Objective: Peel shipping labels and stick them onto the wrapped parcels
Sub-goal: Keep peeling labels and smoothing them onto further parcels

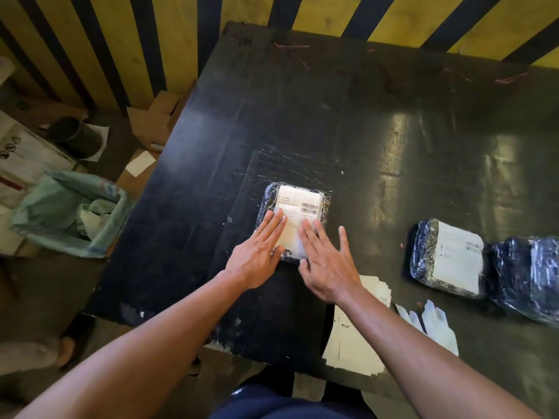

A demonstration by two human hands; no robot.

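A dark plastic-wrapped parcel (264, 204) lies in the middle of the black table (378, 146). A white shipping label (298, 201) with a barcode covers its top. My left hand (257, 252) presses flat on the label's near left part with straight fingers. My right hand (325, 261) lies flat on the label's near right part, fingers spread. A stack of label sheets (354, 346) sits at the table's near edge, partly under my right forearm. At the right lie a second labelled parcel (450, 258) and a third wrapped parcel (526, 276) with no label showing.
Peeled white backing strips (429, 322) lie beside the label stack. Left of the table, a green bag-lined bin (69, 213) holds crumpled paper. Cardboard boxes (157, 119) and a dark pot (75, 137) stand on the floor beyond. A yellow-and-black striped wall (121, 40) runs behind.
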